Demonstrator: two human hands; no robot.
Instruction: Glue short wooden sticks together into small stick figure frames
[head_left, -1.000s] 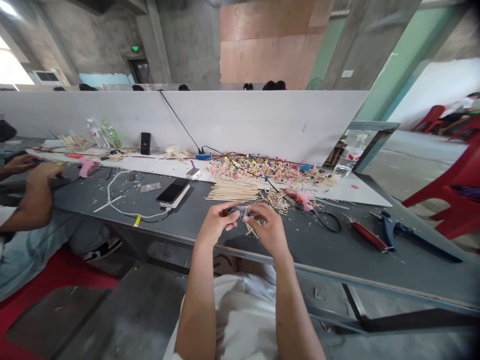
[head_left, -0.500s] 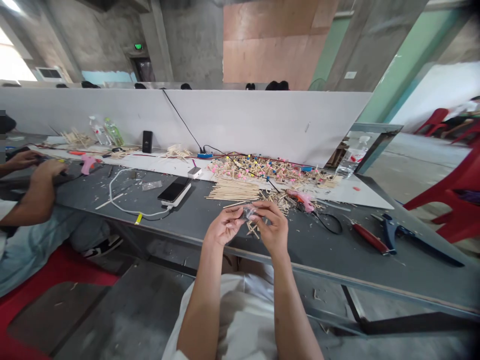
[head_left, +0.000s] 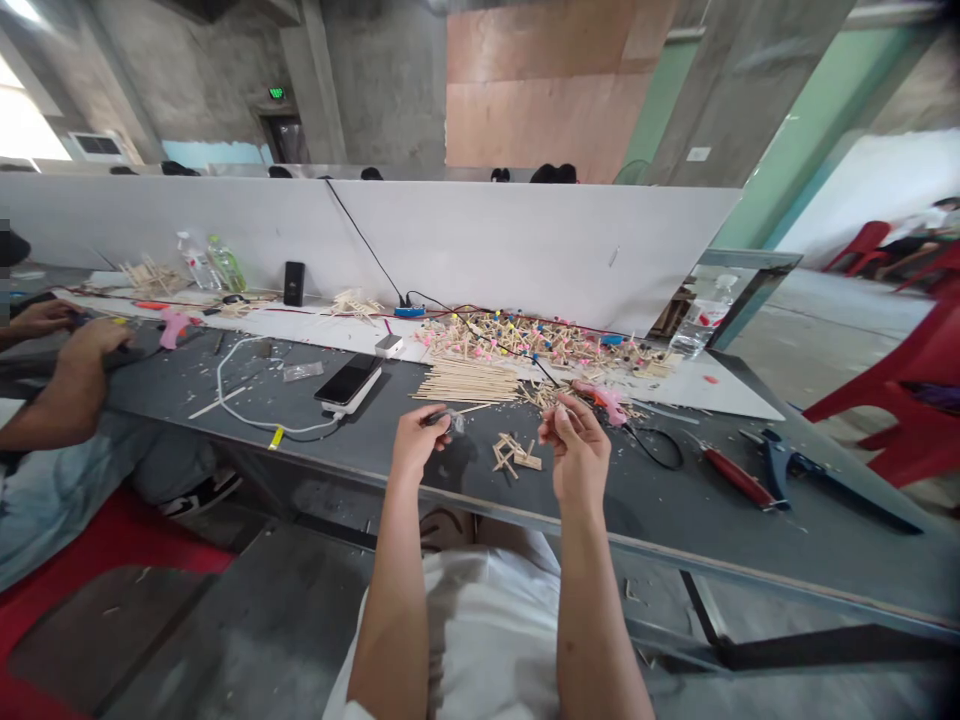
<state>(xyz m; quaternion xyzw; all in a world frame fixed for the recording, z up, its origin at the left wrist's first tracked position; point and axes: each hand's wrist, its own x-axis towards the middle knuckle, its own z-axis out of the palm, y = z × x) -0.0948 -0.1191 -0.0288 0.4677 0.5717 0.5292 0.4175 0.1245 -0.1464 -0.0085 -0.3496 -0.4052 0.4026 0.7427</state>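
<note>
My left hand (head_left: 418, 440) is closed on a small crumpled clear plastic packet (head_left: 456, 424), which sticks out past the fingertips. A dark bit shows at the thumb; I cannot make out what it is. To the right, my right hand (head_left: 581, 450) is raised over the table with thumb and fingers pinched together. Whatever lies in that pinch is too small to name. Between the hands, a small joined piece of wooden sticks (head_left: 514, 455) rests on the dark table. Behind them lies a row of thin wooden sticks (head_left: 466, 382).
A pink glue gun (head_left: 609, 403), a red-handled tool (head_left: 739, 475) and a blue-handled saw (head_left: 780, 470) lie on the right. Small stick pieces with coloured tips (head_left: 540, 335) are heaped behind. A phone (head_left: 349, 383) with a white cable is on the left, beyond it another person's hands (head_left: 97, 340).
My hands were together at the plastic packet and have moved apart. The left keeps the packet; the right has gone to the right. The joined stick piece between them now shows fully.
</note>
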